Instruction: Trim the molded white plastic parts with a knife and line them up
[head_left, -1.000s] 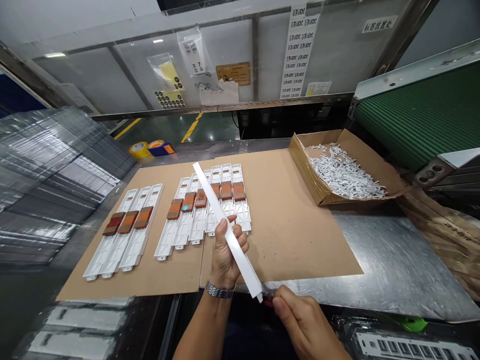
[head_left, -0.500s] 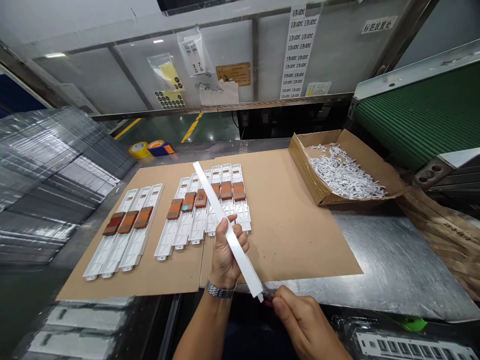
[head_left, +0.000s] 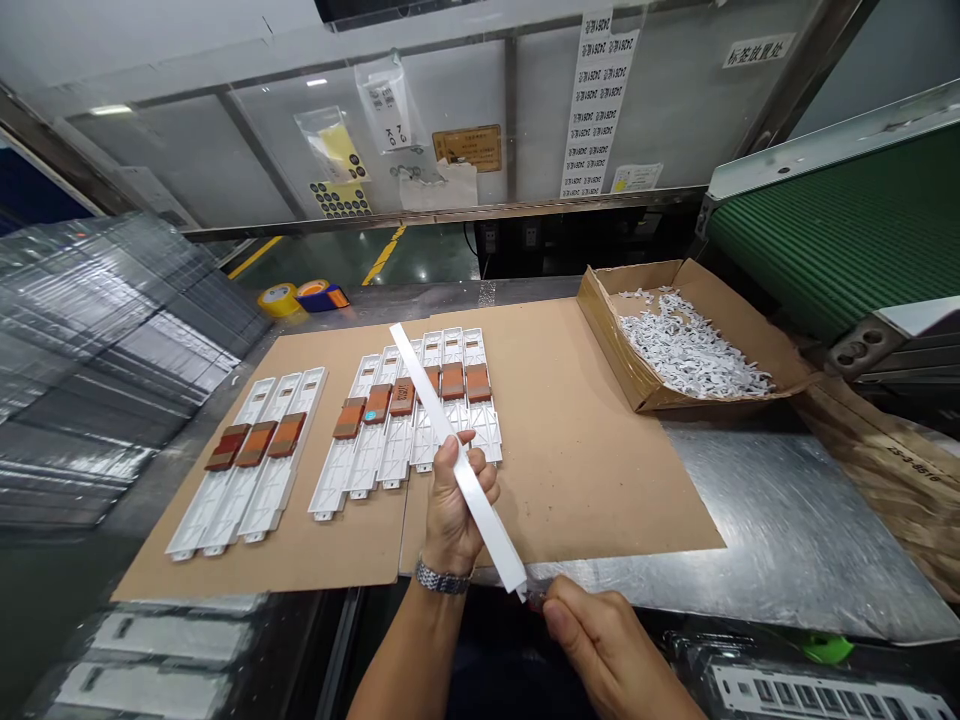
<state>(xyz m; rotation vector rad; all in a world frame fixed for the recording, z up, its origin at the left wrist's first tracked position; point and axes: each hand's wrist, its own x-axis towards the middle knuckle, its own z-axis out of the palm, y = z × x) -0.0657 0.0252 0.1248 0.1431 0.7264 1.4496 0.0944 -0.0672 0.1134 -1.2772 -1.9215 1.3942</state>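
While your left hand point(head_left: 454, 515) holds a long white strip point(head_left: 478, 503) around its middle, the strip slants above the near part of the cardboard point(head_left: 592, 470), its lower end past the cardboard's near edge. Your left fingers pinch it between them, thumb along one edge and the rest curled along the other; a metal watch point(head_left: 442, 578) circles that wrist. Your right hand point(head_left: 600, 630), past the cardboard's near edge, has its fingers folded around a small object point(head_left: 535, 598) just beside the strip's lower end; the object is mostly hidden, and whether it touches the strip cannot be told.

On the cardboard's left side lie three white panels point(head_left: 231, 505), each bearing a reddish-brown block. Toward the cardboard's middle lie six more panels point(head_left: 397, 448) with similar blocks, partly behind the strip. At the cardboard's far right corner sits a box point(head_left: 611, 340) of small white pieces point(head_left: 686, 345). To the cardboard's right, you see the metal worktop point(head_left: 787, 530).
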